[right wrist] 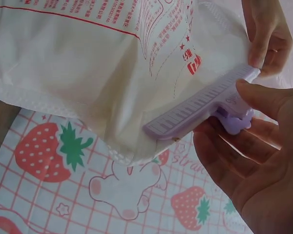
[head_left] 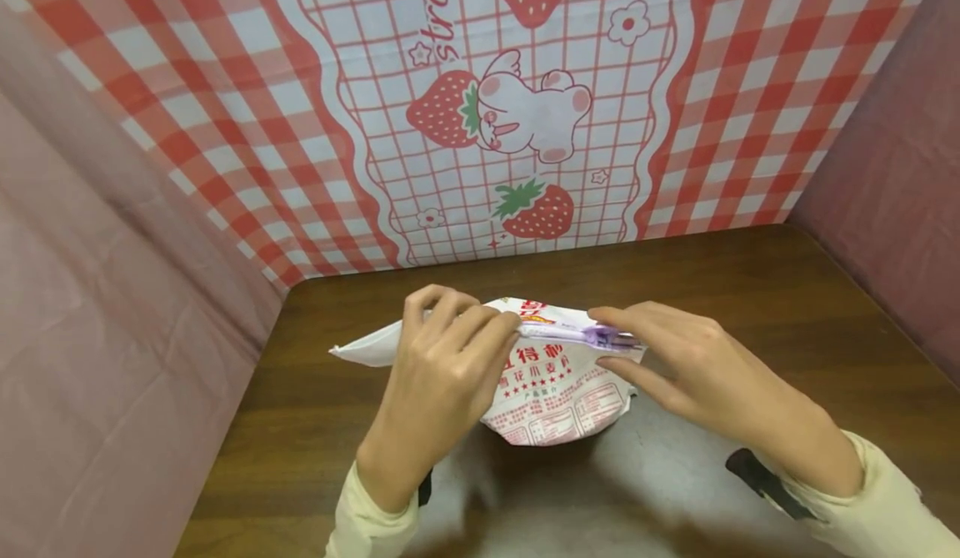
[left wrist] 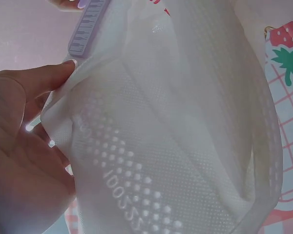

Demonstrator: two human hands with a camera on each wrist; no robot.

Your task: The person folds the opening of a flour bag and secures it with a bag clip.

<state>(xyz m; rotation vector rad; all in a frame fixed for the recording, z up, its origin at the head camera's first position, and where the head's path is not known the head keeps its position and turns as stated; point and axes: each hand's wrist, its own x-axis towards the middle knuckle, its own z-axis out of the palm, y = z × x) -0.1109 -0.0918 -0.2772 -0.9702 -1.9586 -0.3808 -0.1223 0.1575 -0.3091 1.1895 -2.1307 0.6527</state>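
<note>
A white flour bag (head_left: 558, 404) with red print stands at the table's middle, its top folded flat. Along that fold lies a pale purple bag clip (right wrist: 200, 107) with a ruler-like pattern. My left hand (head_left: 457, 349) grips the bag's top at the left, its thumb tip beside the clip's end in the left wrist view. A loose white corner of the bag sticks out past that hand. At the clip's other end is my right hand (head_left: 690, 358), thumb on one side and fingers curled on the other side of its handle. The bag hides part of the left fingers.
Beneath the bag is a brown wooden table (head_left: 300, 424) with a greyish sheen near its front. A red and white strawberry cloth (head_left: 525, 108) hangs behind it. Pink curtains (head_left: 112, 291) close off both sides.
</note>
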